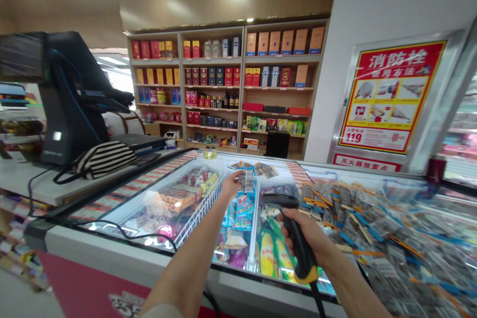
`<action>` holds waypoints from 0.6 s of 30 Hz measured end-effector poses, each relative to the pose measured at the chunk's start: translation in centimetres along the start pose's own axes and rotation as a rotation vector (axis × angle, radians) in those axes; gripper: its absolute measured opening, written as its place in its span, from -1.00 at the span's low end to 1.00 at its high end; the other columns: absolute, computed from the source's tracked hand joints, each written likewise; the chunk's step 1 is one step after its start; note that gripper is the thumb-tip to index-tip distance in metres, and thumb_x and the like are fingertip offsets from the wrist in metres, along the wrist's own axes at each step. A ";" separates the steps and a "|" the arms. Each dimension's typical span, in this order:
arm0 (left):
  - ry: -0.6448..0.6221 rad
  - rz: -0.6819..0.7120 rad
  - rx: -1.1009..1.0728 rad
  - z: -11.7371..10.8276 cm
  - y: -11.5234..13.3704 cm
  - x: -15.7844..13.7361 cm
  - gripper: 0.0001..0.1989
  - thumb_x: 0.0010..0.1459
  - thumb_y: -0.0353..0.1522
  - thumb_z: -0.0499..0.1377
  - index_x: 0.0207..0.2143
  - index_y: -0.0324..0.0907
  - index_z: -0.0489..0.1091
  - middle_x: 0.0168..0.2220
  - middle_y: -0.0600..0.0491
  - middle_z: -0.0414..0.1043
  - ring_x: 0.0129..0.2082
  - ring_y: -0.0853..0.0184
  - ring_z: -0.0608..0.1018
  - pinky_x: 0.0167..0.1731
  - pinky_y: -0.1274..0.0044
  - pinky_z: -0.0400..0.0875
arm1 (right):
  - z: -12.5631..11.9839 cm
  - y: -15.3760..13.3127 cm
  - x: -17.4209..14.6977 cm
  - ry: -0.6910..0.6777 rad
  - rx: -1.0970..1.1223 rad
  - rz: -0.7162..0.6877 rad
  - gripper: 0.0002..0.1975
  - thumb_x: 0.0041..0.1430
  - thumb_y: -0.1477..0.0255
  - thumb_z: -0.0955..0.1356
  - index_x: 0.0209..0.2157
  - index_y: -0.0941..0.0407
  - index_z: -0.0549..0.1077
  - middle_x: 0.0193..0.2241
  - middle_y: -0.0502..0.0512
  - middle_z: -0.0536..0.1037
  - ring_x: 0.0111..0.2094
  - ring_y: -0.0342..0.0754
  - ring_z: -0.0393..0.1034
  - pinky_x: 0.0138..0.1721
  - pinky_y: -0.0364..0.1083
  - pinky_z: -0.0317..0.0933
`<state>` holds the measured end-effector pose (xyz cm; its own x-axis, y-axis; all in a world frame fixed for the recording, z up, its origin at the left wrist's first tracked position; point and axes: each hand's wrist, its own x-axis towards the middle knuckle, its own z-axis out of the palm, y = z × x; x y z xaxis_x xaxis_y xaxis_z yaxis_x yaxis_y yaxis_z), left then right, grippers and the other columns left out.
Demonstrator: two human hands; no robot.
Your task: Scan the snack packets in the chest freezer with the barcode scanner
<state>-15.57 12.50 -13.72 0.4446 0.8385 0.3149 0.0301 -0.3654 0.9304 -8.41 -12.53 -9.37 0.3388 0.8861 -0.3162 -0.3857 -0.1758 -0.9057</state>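
My right hand (pixel 311 233) is wrapped around the grip of a black and yellow barcode scanner (pixel 298 241), whose head points left over the freezer's glass lid. My left hand (pixel 231 185) reaches out over the glass, its fingers closed on the edge of a small flat grey packet (pixel 246 180). Just beyond it, a few more packets (pixel 266 170) with orange and blue edges lie on the lid. To the right of the scanner, a large heap of similar packets (pixel 372 223) covers the glass. The fingertips of my left hand are small and partly blurred.
Under the glass of the chest freezer (pixel 112 253) are bagged frozen goods and a white wire basket (pixel 197 213). A black cable (pixel 130 234) crosses its left side. On the left counter stand a checkout terminal (pixel 70 99) and a striped pouch (pixel 106 160). Shelves (pixel 212 62) with boxes line the back.
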 end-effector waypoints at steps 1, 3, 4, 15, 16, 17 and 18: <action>0.009 -0.010 0.006 0.0 0.1 -0.1 -0.37 -0.29 -0.66 0.02 -0.07 -0.22 0.31 -0.48 0.14 0.44 -0.56 0.50 0.39 -0.58 0.70 0.22 | 0.1 0.0 0.0 -0.002 0.008 0.009 -0.80 0.03 0.31 0.22 -0.51 0.15 0.29 -0.77 -0.11 0.30 -0.81 -0.25 0.16 -0.83 -0.25 0.08; 0.022 -0.023 0.027 0.0 0.2 -0.2 -0.37 -0.30 -0.67 0.01 -0.07 -0.22 0.31 -0.49 0.14 0.43 -0.58 0.51 0.37 -0.60 0.71 0.20 | 0.1 0.1 0.1 -0.004 0.015 0.025 -0.80 0.04 0.31 0.22 -0.51 0.15 0.29 -0.77 -0.11 0.30 -0.81 -0.25 0.16 -0.83 -0.25 0.08; 0.025 -0.021 0.039 0.0 0.2 -0.1 -0.36 -0.30 -0.67 0.00 -0.07 -0.22 0.31 -0.49 0.14 0.43 -0.59 0.51 0.37 -0.61 0.71 0.19 | 0.1 0.1 0.2 -0.004 0.016 0.027 -0.80 0.03 0.30 0.22 -0.51 0.15 0.29 -0.77 -0.11 0.30 -0.81 -0.25 0.16 -0.84 -0.25 0.08; 0.071 -0.015 0.083 -0.6 0.2 -0.1 -0.36 -0.31 -0.67 -0.01 -0.08 -0.22 0.33 -0.50 0.12 0.44 -0.59 0.48 0.39 -0.63 0.71 0.18 | -0.1 -0.4 -1.2 0.017 0.002 -0.001 -0.79 0.01 0.28 0.25 -0.47 0.16 0.32 -0.77 -0.11 0.31 -0.81 -0.23 0.17 -0.83 -0.24 0.11; 0.064 -0.019 0.048 -0.6 0.2 -0.1 -0.36 -0.31 -0.67 -0.01 -0.08 -0.22 0.33 -0.49 0.12 0.45 -0.57 0.48 0.41 -0.62 0.71 0.20 | 0.0 -0.4 -1.3 0.011 0.005 -0.002 -0.79 0.02 0.28 0.24 -0.47 0.16 0.32 -0.77 -0.11 0.31 -0.81 -0.23 0.17 -0.83 -0.24 0.11; 0.055 -0.025 0.017 -0.5 0.1 -0.2 -0.36 -0.31 -0.67 -0.01 -0.07 -0.22 0.32 -0.49 0.12 0.45 -0.56 0.47 0.41 -0.62 0.71 0.21 | 0.0 -0.5 -1.4 0.004 0.009 -0.002 -0.79 0.02 0.28 0.24 -0.47 0.16 0.32 -0.77 -0.11 0.31 -0.81 -0.23 0.17 -0.83 -0.24 0.11; 0.045 -0.031 -0.008 -0.5 0.1 -0.2 -0.35 -0.31 -0.68 -0.01 -0.06 -0.22 0.31 -0.49 0.12 0.46 -0.55 0.47 0.42 -0.62 0.71 0.22 | 0.0 -0.6 -1.5 -0.001 0.013 -0.002 -0.78 0.02 0.28 0.24 -0.48 0.16 0.32 -0.77 -0.10 0.31 -0.81 -0.24 0.17 -0.83 -0.24 0.10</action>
<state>-16.07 12.52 -13.61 0.4029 0.8668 0.2939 0.0357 -0.3358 0.9413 -8.64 -13.71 -8.33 0.3391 0.8867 -0.3142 -0.3960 -0.1684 -0.9027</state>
